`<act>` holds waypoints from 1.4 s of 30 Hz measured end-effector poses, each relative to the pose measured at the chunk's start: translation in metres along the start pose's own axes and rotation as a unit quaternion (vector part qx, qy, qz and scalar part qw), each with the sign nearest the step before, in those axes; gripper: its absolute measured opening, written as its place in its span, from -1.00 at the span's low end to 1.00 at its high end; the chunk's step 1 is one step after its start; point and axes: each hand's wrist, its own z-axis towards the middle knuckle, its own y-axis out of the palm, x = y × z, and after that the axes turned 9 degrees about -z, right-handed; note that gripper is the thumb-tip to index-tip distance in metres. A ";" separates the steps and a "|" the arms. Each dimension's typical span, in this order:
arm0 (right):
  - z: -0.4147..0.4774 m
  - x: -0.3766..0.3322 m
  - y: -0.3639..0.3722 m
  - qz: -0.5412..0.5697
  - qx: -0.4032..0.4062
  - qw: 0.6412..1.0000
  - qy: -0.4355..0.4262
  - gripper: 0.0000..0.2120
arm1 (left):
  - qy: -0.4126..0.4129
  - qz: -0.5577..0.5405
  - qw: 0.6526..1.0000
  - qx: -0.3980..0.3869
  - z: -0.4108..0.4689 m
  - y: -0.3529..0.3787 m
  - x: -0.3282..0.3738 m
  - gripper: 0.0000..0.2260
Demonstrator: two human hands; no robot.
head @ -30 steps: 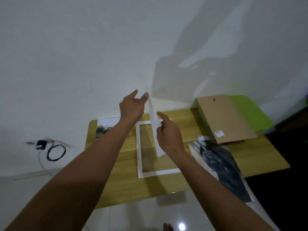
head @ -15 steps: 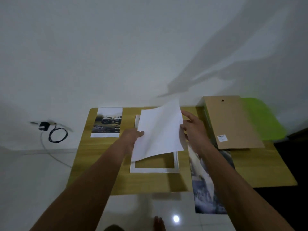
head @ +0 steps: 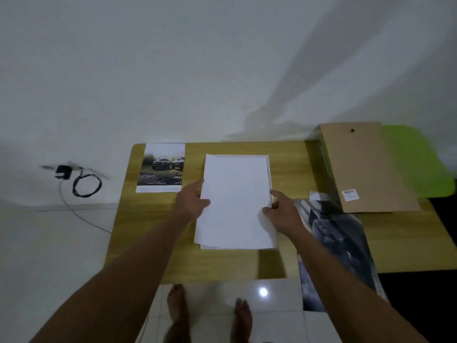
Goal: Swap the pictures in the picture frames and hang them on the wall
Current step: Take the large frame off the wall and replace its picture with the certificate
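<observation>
Two hands (head: pixel 190 204) (head: pixel 284 215) at sheet (head: pixel 235 194) edges.

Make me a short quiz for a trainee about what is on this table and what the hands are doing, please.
1. True or false: the brown backing board lies at the left end of the table.
2. What does the printed picture at the table's far left corner show? A) cars B) flowers C) a boat
3. Fill in: the left hand and the right hand both touch the side edges of the ____.

Key: 1. False, it is at the right end. 2. A. 3. white sheet.
</observation>
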 end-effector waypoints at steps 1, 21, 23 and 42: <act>0.002 0.003 0.006 -0.014 0.002 1.000 0.006 -0.45 | 0.001 0.005 1.000 -0.008 0.003 0.001 -0.005 -0.39; 0.029 0.022 0.040 -0.406 -0.019 0.901 -0.148 -0.32 | 0.157 0.410 0.895 -0.076 0.034 0.027 -0.041 -0.24; 0.032 0.023 0.041 -0.406 -0.012 0.901 -0.151 -0.33 | 0.171 0.442 0.878 -0.066 0.035 0.029 -0.041 -0.24; 0.044 0.036 0.034 -0.337 0.011 0.927 -0.161 -0.34 | 0.197 0.469 0.854 -0.114 0.046 0.026 -0.052 -0.17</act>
